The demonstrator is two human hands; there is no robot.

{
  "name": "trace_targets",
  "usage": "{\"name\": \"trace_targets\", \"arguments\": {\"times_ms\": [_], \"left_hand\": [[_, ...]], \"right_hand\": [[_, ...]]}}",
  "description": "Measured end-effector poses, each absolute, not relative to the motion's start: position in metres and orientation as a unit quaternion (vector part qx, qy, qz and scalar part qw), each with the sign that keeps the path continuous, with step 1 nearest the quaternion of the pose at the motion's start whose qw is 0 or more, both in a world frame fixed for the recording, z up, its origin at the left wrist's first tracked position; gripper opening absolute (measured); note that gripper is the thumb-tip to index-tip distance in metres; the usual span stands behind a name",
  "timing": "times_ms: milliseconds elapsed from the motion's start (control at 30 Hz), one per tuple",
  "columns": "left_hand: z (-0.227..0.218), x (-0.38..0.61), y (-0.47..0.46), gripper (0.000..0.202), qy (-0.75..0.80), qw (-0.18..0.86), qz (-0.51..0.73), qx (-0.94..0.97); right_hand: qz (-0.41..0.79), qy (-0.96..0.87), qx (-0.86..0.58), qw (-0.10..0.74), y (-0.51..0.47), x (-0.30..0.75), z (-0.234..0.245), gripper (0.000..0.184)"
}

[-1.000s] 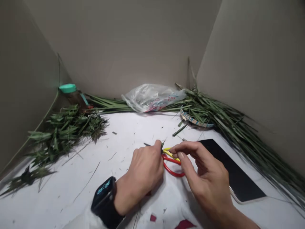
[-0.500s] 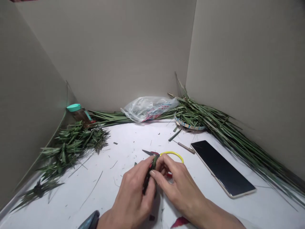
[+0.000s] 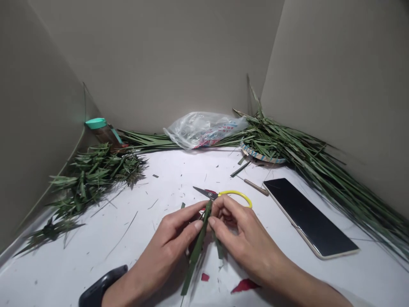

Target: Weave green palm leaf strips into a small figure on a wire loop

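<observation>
My left hand [image 3: 171, 241] and my right hand [image 3: 238, 234] meet over the white table [image 3: 96, 260], both pinching a folded green leaf strip [image 3: 197, 251] that runs from my fingertips down toward me. A second short green piece pokes out under the right fingers. Just beyond my hands lie small scissors [image 3: 223, 195] with yellow and red handles, blades pointing left. A dark watch [image 3: 102, 290] sits on my left wrist.
A black phone [image 3: 311, 217] lies to the right. Long green leaves [image 3: 319, 166] pile along the right wall, folded leaf pieces [image 3: 89, 179] at the left. A plastic bag [image 3: 204, 130], a teal-capped jar [image 3: 100, 130], a round woven piece [image 3: 262, 157] and a small stick [image 3: 255, 186] stand behind.
My right hand left the scissors lying on the table and joined the left on the leaf strip. More of the strip shows below my fingers than half a second ago.
</observation>
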State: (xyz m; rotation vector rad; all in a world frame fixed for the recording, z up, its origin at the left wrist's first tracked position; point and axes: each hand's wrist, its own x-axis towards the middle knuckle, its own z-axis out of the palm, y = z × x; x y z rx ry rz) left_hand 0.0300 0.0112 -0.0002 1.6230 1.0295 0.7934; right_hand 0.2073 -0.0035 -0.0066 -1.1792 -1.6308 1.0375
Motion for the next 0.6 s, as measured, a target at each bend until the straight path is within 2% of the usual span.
{"name": "trace_targets", "arguments": {"times_ms": [100,500,600], "left_hand": [[0.0,0.032,0.012,0.036,0.418,0.509,0.33,0.676],[-0.013,0.034,0.004,0.043,0.426,0.376,0.33,0.754],[-0.012,0.032,0.002,0.044,0.427,0.374,0.33,0.754]], "right_hand": [[0.429,-0.648,-0.468,0.422,-0.003,0.208,-0.007,0.009],[0.463,-0.612,-0.483,0.422,0.0,0.203,-0.013,0.013],[0.468,-0.613,-0.47,0.431,-0.001,0.205,-0.012,0.01]]}}
